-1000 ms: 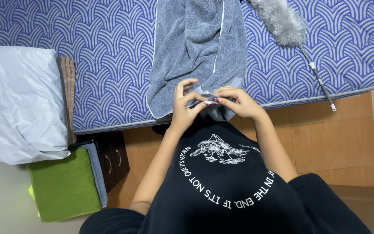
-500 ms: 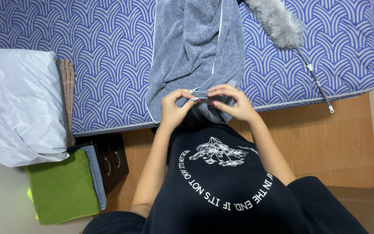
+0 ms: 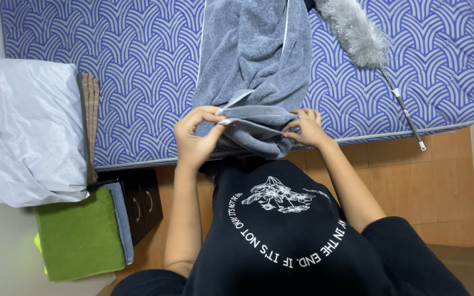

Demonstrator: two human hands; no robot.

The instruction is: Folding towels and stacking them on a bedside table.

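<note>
Head view, looking down. Grey towel point(image 3: 253, 60) lies lengthwise on the bed point(image 3: 138, 71), a blue-and-white patterned mattress; its lower end hangs over the bed's near edge, about mid-length.

Left hand point(image 3: 196, 134): fingers pinching the towel's lower hem at the near edge, thumb against the fingertips, a light border strip showing between them.

Right hand point(image 3: 305, 129): fingers pressed together on the same hem, further right, holding a fold that bunches below the edge.

Progress, judged: the lower end is gathered and doubled over once between the hands; the upper length lies loose and rumpled toward the far edge, not yet folded. Early stage, most of the folding left.

Surroundings: grey feather duster point(image 3: 357, 38) with thin handle lies on the bed near the right edge, apart from the towel. White pillow point(image 3: 23, 126) at the left end. Green cloth point(image 3: 80, 235) stacked on a dark drawer unit point(image 3: 141, 203) on the floor beside the bed.
</note>
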